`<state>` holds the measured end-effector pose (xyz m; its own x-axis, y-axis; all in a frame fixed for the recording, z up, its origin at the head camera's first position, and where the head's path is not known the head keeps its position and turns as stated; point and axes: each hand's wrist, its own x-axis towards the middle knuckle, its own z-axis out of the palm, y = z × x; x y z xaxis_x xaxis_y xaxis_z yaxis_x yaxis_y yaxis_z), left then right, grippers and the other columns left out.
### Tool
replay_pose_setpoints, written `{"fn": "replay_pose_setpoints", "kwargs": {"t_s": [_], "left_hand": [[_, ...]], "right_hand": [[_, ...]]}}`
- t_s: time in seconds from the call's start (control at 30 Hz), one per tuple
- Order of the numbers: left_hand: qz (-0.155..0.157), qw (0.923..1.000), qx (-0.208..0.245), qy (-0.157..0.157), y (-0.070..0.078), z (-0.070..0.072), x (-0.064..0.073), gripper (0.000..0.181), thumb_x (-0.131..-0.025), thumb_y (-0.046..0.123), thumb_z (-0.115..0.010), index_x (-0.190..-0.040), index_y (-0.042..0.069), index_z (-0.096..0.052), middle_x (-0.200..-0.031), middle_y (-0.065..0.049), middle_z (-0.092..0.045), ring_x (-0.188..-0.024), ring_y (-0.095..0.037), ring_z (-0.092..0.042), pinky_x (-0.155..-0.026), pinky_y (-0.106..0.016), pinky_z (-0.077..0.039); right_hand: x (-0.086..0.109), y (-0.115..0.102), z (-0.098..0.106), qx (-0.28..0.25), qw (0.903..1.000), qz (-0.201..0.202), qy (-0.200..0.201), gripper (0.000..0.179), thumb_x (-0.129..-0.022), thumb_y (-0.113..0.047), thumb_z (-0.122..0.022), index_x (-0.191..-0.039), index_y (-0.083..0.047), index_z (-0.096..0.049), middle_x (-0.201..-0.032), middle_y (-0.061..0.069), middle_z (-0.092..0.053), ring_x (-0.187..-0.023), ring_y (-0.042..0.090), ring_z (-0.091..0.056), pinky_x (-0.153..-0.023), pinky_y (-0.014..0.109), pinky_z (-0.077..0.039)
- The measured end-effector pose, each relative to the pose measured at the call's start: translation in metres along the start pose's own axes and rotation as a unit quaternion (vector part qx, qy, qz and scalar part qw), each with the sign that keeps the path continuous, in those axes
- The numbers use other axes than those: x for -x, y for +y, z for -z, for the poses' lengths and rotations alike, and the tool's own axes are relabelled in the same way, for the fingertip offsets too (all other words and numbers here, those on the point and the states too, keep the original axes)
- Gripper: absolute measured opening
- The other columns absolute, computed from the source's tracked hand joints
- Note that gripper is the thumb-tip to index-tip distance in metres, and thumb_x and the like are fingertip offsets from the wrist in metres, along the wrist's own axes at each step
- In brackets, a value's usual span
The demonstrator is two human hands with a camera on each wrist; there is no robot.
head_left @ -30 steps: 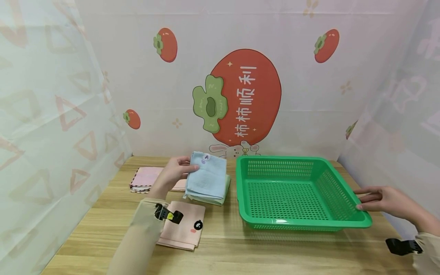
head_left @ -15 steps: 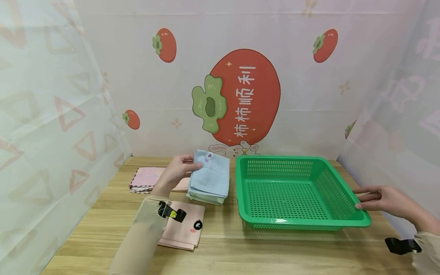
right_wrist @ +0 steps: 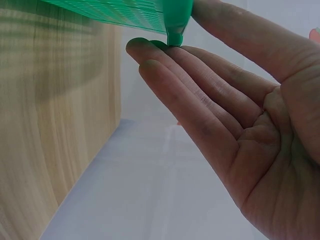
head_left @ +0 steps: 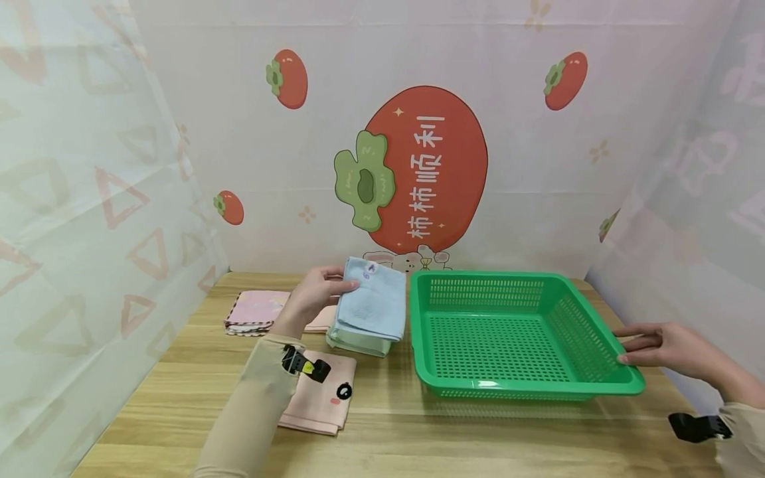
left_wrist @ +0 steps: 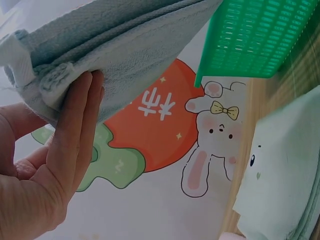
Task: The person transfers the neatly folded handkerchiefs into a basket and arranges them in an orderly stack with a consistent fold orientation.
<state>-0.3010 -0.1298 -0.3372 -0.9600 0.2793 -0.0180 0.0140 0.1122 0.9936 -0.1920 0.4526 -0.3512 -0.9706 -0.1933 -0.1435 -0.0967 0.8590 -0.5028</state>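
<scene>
My left hand [head_left: 315,292] pinches a folded light blue towel [head_left: 373,305] by its left edge, thumb on top and fingers underneath. The left wrist view shows the towel's stacked layers [left_wrist: 125,45] lifted above the table. Below it lies a folded pale green towel [head_left: 358,342], partly covered in the head view; in the left wrist view this green towel [left_wrist: 280,170] is apart from the blue one. At the right, my right hand [head_left: 672,348] grips the rim of a green plastic basket [head_left: 532,387], thumb above and fingers against the outer side. Only bare mesh shows inside the basket.
A folded pink towel [head_left: 329,392] with a black eye patch lies in front, partly behind my left sleeve. Farther back are a pink towel with a dark stitched edge [head_left: 257,309] and a peach one [head_left: 323,320]. Printed cloth walls [head_left: 508,219] enclose the wooden table [head_left: 418,445].
The blue towel has risen slightly and shifted right with my left hand, uncovering more of the green towel's front. My right hand and the basket stay almost where they were.
</scene>
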Motion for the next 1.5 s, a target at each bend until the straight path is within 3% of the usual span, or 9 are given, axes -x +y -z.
{"fn": "replay_pose_setpoints", "kwargs": {"t_s": [0.43,0.97,1.5], "left_hand": [[-0.002,0.9998,0.022,-0.001,0.002,-0.016,-0.011,0.029,-0.085,0.007,-0.067,-0.11,-0.006,-0.058,-0.087,-0.003,-0.065,-0.075,-0.012,-0.064,-0.069,-0.027,-0.055],[0.002,0.9993,0.021,-0.032,0.01,-0.038,-0.021,0.034,-0.088,0.008,-0.065,-0.117,-0.007,-0.056,-0.095,-0.007,-0.063,-0.079,-0.013,-0.063,-0.074,-0.027,-0.055],[0.011,0.9985,0.044,-0.031,0.015,-0.057,-0.033,0.03,-0.087,0.008,-0.067,-0.113,-0.004,-0.061,-0.105,-0.009,-0.061,-0.082,-0.016,-0.064,-0.075,-0.03,-0.056]], "right_hand": [[0.001,0.0,0.0,-0.011,0.9999,0.005,-0.006,0.066,-0.088,-0.03,-0.066,-0.132,0.014,-0.044,-0.11,0.027,-0.065,-0.082,-0.005,-0.063,-0.069,0.032,-0.056],[0.002,0.0,0.0,-0.01,0.9999,0.002,-0.006,0.065,-0.089,-0.03,-0.066,-0.132,0.014,-0.044,-0.11,0.026,-0.065,-0.082,-0.004,-0.064,-0.07,0.035,-0.057],[0.002,-0.001,0.0,-0.007,1.0,0.0,0.0,0.066,-0.088,-0.032,-0.066,-0.133,0.012,-0.045,-0.11,0.024,-0.066,-0.082,-0.004,-0.063,-0.069,0.032,-0.056]]}}
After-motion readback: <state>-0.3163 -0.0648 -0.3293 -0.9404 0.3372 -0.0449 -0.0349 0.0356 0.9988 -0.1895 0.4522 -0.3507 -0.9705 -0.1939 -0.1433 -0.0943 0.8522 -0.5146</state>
